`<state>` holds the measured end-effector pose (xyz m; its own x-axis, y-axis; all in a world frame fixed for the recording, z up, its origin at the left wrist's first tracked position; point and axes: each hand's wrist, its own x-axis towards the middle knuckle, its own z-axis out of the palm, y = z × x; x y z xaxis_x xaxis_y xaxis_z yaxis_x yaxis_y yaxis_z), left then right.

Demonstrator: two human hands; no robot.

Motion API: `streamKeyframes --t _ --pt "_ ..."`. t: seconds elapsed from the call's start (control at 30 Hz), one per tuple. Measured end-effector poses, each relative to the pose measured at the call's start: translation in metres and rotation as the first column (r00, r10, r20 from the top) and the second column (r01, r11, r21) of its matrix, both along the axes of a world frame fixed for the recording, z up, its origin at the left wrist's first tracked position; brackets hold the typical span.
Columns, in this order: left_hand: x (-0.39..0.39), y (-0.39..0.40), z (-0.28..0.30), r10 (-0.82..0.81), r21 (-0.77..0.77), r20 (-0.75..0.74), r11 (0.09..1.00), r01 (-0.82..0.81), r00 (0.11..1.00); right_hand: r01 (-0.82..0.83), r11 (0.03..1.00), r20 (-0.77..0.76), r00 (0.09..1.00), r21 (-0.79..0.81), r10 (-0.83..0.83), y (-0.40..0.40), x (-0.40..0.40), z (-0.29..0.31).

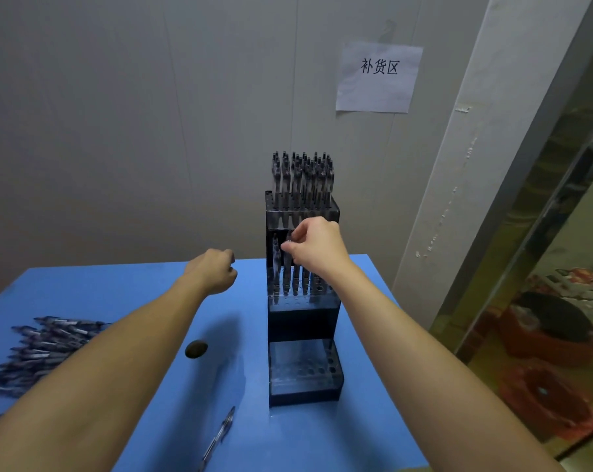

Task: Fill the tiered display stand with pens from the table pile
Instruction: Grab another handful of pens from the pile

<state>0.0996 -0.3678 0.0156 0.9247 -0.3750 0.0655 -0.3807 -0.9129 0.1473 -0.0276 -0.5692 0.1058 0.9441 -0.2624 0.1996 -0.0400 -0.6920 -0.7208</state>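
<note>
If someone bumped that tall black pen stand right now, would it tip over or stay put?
Probably tippy. The stand is tall and narrow on the blue table, and its top tier is packed with pens while the bottom tier looks empty, so its weight likely sits high. A sideways knock seems riskiest. The right hand, pinching a pen in the middle tier, may steady it slightly.

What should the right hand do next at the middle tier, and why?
Probably push the pen it pinches down into its hole and let go: the right hand is at the stand's middle tier, which has open holes to the right.
</note>
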Motion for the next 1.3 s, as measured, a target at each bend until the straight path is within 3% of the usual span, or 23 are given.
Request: streamKeyframes --t 0.1,0.3,0.47,0.6,0.77,0.87,1.07,1.2,1.3 --pt "0.002 0.005 -0.001 -0.004 -0.01 -0.004 1.0 0.004 1.0 0.012 0.999 -0.118 0.993 -0.032 -0.016 0.0 -0.002 -0.011" --pt "0.001 0.01 -0.006 -0.02 -0.002 -0.003 1.0 0.02 1.0 0.077 0.996 -0.165 0.983 -0.046 -0.084 0.005 -0.008 -0.035" --pt "-0.008 0.016 -0.011 -0.01 0.012 -0.005 1.0 0.01 1.0 0.178 0.982 -0.103 0.978 -0.056 -0.183 0.01 -0.022 -0.05" --pt "-0.025 0.024 -0.01 0.029 0.009 -0.021 1.0 -0.029 0.999 0.161 0.977 -0.094 0.98 -0.139 -0.174 0.013 -0.039 -0.054" --pt "-0.055 0.051 -0.001 0.126 0.004 -0.011 0.992 -0.126 0.992 -0.108 0.993 -0.11 0.989 -0.057 0.101 0.043 -0.05 -0.037" --pt "-0.079 0.076 0.003 0.188 -0.005 -0.029 0.982 -0.188 0.982 -0.296 0.944 -0.182 0.946 -0.146 0.269 0.068 -0.052 -0.034" --pt "-0.15 0.134 -0.011 0.374 -0.014 -0.035 0.927 -0.375 0.927 -0.531 0.764 -0.358 0.838 -0.366 0.411 0.109 -0.059 -0.069" --pt "-0.197 0.182 -0.036 0.52 -0.002 -0.095 0.853 -0.523 0.849 -0.608 0.673 -0.399 0.79 -0.421 0.465 0.143 -0.065 -0.092" --pt "-0.221 0.218 -0.06 0.649 -0.045 -0.217 0.74 -0.671 0.729 -0.651 0.628 -0.439 0.756 -0.426 0.486 0.17 -0.06 -0.109"
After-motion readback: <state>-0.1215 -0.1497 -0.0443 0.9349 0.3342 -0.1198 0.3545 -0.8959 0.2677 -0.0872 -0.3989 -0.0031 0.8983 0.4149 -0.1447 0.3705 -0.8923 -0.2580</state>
